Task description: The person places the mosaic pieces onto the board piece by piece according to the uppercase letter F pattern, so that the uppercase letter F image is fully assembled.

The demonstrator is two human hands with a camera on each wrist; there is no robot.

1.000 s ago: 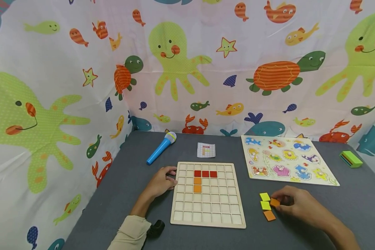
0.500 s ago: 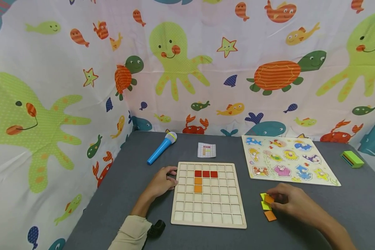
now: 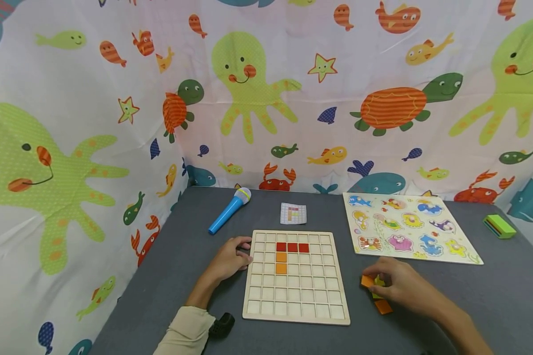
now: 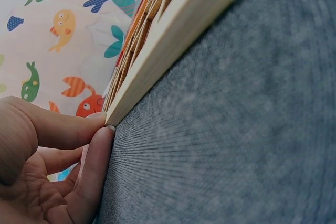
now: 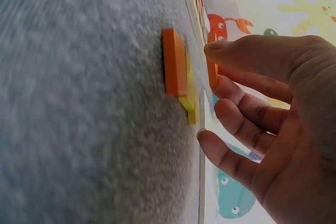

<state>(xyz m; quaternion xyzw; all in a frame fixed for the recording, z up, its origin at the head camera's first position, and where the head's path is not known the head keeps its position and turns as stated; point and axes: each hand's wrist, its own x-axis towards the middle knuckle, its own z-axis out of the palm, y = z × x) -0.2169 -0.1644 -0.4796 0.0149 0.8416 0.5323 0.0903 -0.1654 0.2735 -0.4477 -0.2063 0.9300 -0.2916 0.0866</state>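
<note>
A wooden grid board [image 3: 295,321] lies on the dark table, with red tiles [image 3: 292,247] in a row and two orange tiles [image 3: 281,263] below the leftmost one. My left hand [image 3: 228,259] is at the board's left side; in the left wrist view, thumb and index finger pinch its edge. Between thumb and forefinger, my right hand [image 3: 404,286] pinches an orange tile [image 5: 212,65], held above the table to the right of the board. Under that hand lie yellow tiles [image 5: 190,87], partly hidden, and another orange tile [image 3: 383,307].
Behind the board lie a small printed grid card [image 3: 293,213] and a blue toy microphone [image 3: 229,211]. A sea-animal puzzle board [image 3: 413,227] is at the back right, with a green block [image 3: 499,226] beyond it. A printed curtain [image 3: 266,98] closes off the back and left.
My right hand has carried its orange tile leftward, past the yellow tiles and toward the board. The left hand stays at the board's edge.
</note>
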